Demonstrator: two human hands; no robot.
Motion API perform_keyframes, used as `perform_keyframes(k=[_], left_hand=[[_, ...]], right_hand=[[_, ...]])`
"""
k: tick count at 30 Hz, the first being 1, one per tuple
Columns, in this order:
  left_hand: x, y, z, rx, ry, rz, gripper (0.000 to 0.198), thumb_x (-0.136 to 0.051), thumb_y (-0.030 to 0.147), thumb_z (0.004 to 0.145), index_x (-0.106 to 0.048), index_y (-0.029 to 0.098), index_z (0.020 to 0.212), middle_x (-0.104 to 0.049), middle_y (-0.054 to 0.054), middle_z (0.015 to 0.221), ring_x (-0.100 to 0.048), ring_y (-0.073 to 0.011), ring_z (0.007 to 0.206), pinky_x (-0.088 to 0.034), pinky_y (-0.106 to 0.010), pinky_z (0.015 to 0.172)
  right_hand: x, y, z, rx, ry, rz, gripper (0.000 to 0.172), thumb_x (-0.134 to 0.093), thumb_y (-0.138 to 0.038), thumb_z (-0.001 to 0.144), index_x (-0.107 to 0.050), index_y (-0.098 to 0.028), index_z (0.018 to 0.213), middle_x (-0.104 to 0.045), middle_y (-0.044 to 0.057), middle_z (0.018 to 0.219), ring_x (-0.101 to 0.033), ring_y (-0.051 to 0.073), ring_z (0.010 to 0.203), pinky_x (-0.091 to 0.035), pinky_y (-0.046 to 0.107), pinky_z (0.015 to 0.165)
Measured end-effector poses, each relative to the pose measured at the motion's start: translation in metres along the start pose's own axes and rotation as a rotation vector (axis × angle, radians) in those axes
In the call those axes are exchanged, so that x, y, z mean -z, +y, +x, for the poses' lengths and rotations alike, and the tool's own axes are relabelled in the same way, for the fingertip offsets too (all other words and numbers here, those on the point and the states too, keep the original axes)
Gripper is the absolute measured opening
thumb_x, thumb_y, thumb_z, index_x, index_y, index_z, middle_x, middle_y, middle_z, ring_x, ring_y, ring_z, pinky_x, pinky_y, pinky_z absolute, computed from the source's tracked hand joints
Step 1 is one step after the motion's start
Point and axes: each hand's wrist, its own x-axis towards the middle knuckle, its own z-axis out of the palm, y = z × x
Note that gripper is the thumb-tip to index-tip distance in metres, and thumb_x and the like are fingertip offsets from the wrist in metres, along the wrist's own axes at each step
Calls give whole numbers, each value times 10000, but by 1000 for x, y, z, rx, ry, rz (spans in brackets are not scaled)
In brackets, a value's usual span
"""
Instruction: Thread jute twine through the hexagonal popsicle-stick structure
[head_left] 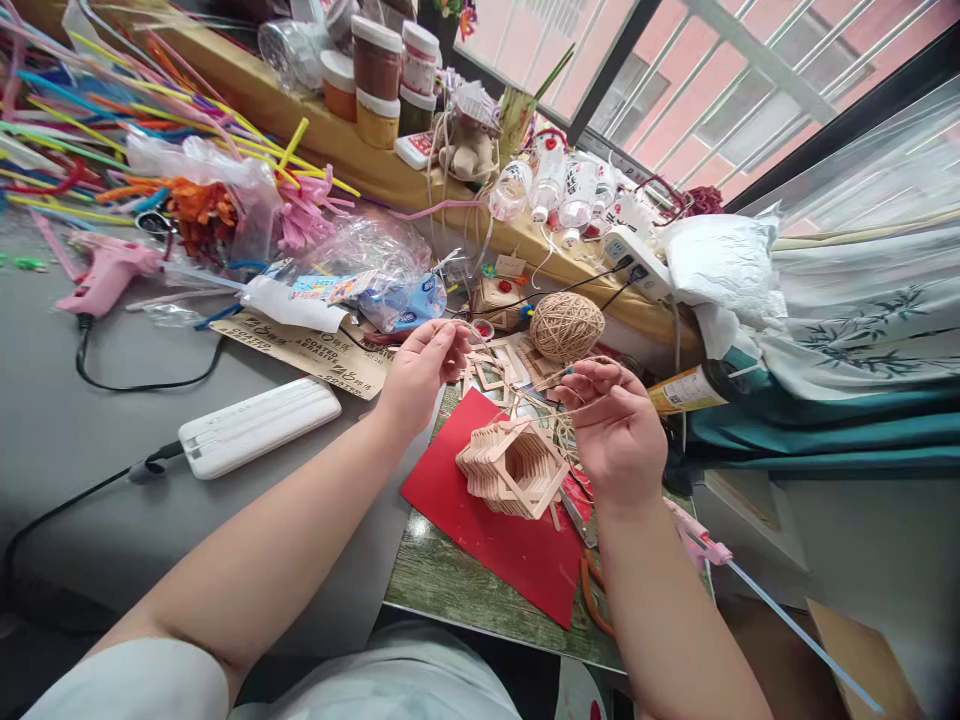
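My left hand [426, 368] is closed in a pinch on what looks like a thin end of twine, above the back edge of the red sheet. Strands of the same jute twine [556, 380] run across to my right hand [621, 430], whose curled fingers grip them. Between and below my hands, a stack of hexagonal wooden-stick frames [517, 468] rests on the red sheet [480, 545]. Behind the right hand sits a ball of twine [568, 326]. More loose strands lie beside the stack, partly hidden by the right hand.
A pair of orange-handled scissors [592, 592] lies by my right forearm. To the left are a white power bank [259, 427] and a pink glue gun [109, 272]. Another pink glue gun [703, 540] is at right. Paint jars [376, 58] and bottles [577, 188] line the sill.
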Motion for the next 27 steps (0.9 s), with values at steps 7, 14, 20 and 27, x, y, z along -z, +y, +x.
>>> perform_keyframes(k=[7,14,20,27], left_hand=[[15,-34,3,-4,-192,788,482,-693,390,981,-624,247,1437,-669,-117,1486,-654,-270,1310,-553,-414,1066],[19,-65,-9,-57,-84,1014,653,-780,429,914,-493,209,1457,-620,-165,1398,-657,-299,1165,-534,-508,1051],[12,-42,-11,-396,84,1034,440,-662,475,1035,-558,237,1390,-592,-151,1451,-516,-325,1420,-361,-519,1243],[3,-36,-15,-90,-382,383,535,-694,693,978,-699,195,1175,-739,-99,1074,-698,-227,987,-555,-346,911]], right_hand=[[-1,-5,0,25,-164,-136,152,-709,-327,960,-800,-281,1072,-816,50,1103,-777,229,1003,-640,450,1005],[-8,-17,14,-72,-449,-378,413,-754,-314,963,-738,-314,1375,-774,63,1391,-712,283,1328,-561,519,1185],[-28,-24,37,-75,-660,-637,654,-681,-196,933,-594,-293,1574,-665,78,1565,-637,293,1450,-491,524,1270],[-59,-18,56,27,-821,-754,590,-546,-117,918,-653,-244,1485,-726,71,1454,-689,241,1334,-557,446,1165]])
